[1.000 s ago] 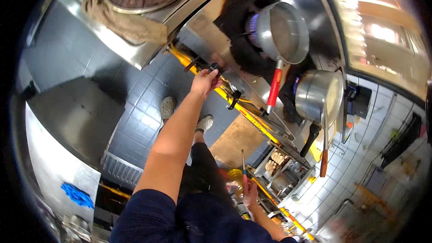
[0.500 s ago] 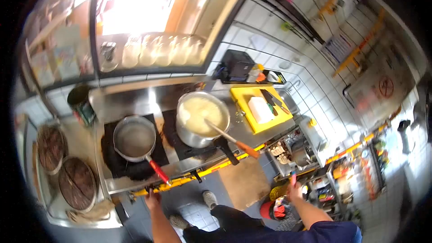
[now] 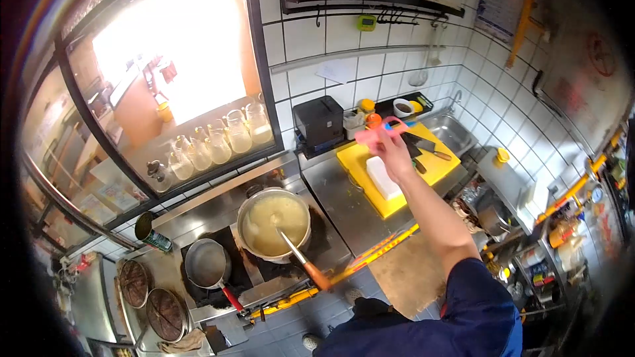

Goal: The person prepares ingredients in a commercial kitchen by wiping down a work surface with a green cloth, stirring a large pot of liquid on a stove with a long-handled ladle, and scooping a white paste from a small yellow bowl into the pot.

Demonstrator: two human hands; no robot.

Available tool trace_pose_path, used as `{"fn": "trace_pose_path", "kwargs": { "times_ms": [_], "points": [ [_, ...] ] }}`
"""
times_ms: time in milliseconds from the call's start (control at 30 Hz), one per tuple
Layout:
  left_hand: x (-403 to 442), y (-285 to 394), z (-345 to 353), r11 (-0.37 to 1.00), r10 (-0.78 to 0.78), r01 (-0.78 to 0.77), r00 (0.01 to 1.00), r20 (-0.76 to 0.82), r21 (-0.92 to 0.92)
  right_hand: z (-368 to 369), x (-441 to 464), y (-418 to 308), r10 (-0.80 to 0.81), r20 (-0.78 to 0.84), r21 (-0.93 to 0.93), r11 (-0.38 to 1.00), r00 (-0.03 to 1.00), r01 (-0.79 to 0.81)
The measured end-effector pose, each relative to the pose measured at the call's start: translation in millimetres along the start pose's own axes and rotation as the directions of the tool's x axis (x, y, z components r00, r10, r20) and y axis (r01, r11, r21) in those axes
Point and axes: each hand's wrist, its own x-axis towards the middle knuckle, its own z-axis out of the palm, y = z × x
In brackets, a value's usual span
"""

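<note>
My right hand (image 3: 391, 153) is raised over the yellow cutting board (image 3: 390, 207), its fingers closed on a small pink item with a loop and a bit of blue, blurred at the fingertips. A white block (image 3: 382, 178) lies on the board, just left of my wrist, and knives (image 3: 433, 149) lie to the right. My left hand is out of view. On the stove stands a large pot (image 3: 258, 252) of pale yellow liquid, with a wooden-handled utensil (image 3: 305, 264) in it. Left of it is a saucepan (image 3: 206, 263) with a red handle.
Behind the board are a black box-shaped device (image 3: 319, 123), small containers and a sink (image 3: 451, 137). Glass jugs (image 3: 218, 147) line the window. Two round dark-topped items (image 3: 167, 315) sit at the lower left. A yellow rail (image 3: 370, 256) runs along the counter front.
The view has swung right, toward the board. My right hand has risen from low beside the counter to above the board. My left hand, earlier at the stove front, has left view.
</note>
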Motion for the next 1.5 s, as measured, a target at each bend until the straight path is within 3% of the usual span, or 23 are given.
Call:
{"fn": "trace_pose_path", "kwargs": {
  "times_ms": [233,367,500,633,667,700,733,767,800,833,867,900,933,1033,1100,1233,1300,1333,1367,1400,1433,1467,1500],
  "points": [
    [-47.3,102.9,19.5,0.933,-0.100,0.049,0.987,-0.126,-0.357,139.8,177.6,-58.1,-0.121,0.414,0.202,0.979,0.902,0.039],
    [-86.6,118.7,54.2,0.915,-0.183,0.120,0.974,-0.131,-0.386,180.2,273.9,-54.6,-0.138,0.431,0.285,0.959,0.892,0.010],
    [-144.3,103.7,114.1,0.926,-0.253,0.206,0.961,-0.113,-0.317,207.4,320.8,-43.2,-0.090,0.253,0.370,0.929,0.963,-0.010],
    [-247.9,59.2,205.4,0.986,-0.078,0.110,0.968,-0.239,0.124,189.8,353.7,-10.1,-0.269,0.541,0.233,0.958,0.797,0.165],
    [-271.2,52.9,225.2,0.957,-0.018,0.104,0.953,-0.301,0.271,184.5,391.6,10.0,-0.380,0.709,0.325,0.924,0.594,0.204],
    [-290.6,55.6,234.9,0.925,-0.017,0.158,0.925,-0.379,0.345,181.8,382.2,8.9,-0.334,0.718,0.333,0.935,0.611,0.121],
    [-280.8,46.1,228.9,0.954,-0.235,0.253,0.964,-0.122,0.161,182.9,382.9,8.0,-0.215,0.678,0.210,0.973,0.702,0.095],
    [-259.3,30.5,250.3,0.678,-0.631,0.278,0.695,-0.345,-0.680,180.4,374.6,9.0,-0.176,0.668,0.257,0.966,0.723,-0.003],
    [-261.4,30.9,212.1,0.779,-0.588,0.418,0.745,-0.314,-0.467,166.4,412.1,35.2,0.043,0.462,0.298,0.933,0.886,-0.200],
    [-248.2,27.2,190.7,0.581,-0.704,0.237,0.627,-0.334,-0.779,159.2,399.8,40.9,0.049,0.539,0.166,0.973,0.841,-0.163],
    [-270.1,85.6,90.9,0.654,-0.722,0.377,0.569,-0.393,-0.656,149.6,375.3,31.3,0.092,0.530,0.101,0.980,0.843,-0.171],
    [-254.4,79.2,80.0,0.722,-0.672,0.174,0.406,-0.619,-0.669,142.5,344.3,18.4,0.135,0.521,0.036,0.983,0.843,-0.180],
    [-245.4,82.6,40.2,0.680,-0.709,0.187,0.415,-0.571,-0.709,144.4,296.7,6.1,0.208,0.424,0.043,0.968,0.881,-0.249],
    [-222.8,115.0,-59.0,0.707,-0.616,-0.212,0.284,-0.735,-0.675,92.8,207.1,5.2,0.158,0.437,-0.305,0.952,0.886,-0.020],
    [-200.5,129.0,-105.2,0.778,-0.543,-0.241,0.207,-0.814,-0.580,54.6,148.3,2.7,0.202,0.406,-0.496,0.868,0.891,0.029],
    [-240.4,246.5,-215.2,0.693,-0.321,-0.390,0.586,-0.744,-0.606,-81.4,55.4,51.1,0.316,0.270,-0.677,0.734,0.910,-0.054],
    [-211.1,258.0,-205.6,0.837,0.109,-0.452,0.688,-0.718,-0.307,-142.4,-19.3,79.8,0.381,0.294,-0.706,0.705,0.877,-0.069],
    [-216.7,277.4,-210.6,0.734,0.129,-0.479,0.794,-0.593,-0.481,-152.5,-58.2,75.3,0.514,0.153,-0.864,0.485,0.844,-0.138],
    [-222.5,296.8,-215.5,0.623,0.146,-0.438,0.879,-0.453,-0.648,-189.3,-96.5,94.8,0.504,0.208,-0.856,0.508,0.838,-0.092],
    [-245.6,332.0,-226.8,0.236,0.100,-0.179,0.982,-0.160,-0.955,-184.6,-145.0,83.9,0.545,0.045,-0.845,0.468,0.837,-0.259],
    [-243.0,346.6,-219.8,0.120,0.148,-0.114,0.984,-0.096,-0.986,-231.5,-177.5,110.3,0.619,0.116,-0.839,0.480,0.777,-0.257],
    [-238.2,356.8,-211.5,0.006,0.199,-0.039,0.979,-0.037,-0.999,-301.0,-221.7,157.6,0.719,-0.039,-0.857,0.333,0.694,-0.393],
    [-233.6,360.3,-207.6,-0.102,0.252,0.044,0.967,0.017,-0.994,-328.2,-267.1,168.5,0.713,0.007,-0.911,0.294,0.701,-0.290]
  ]
}}
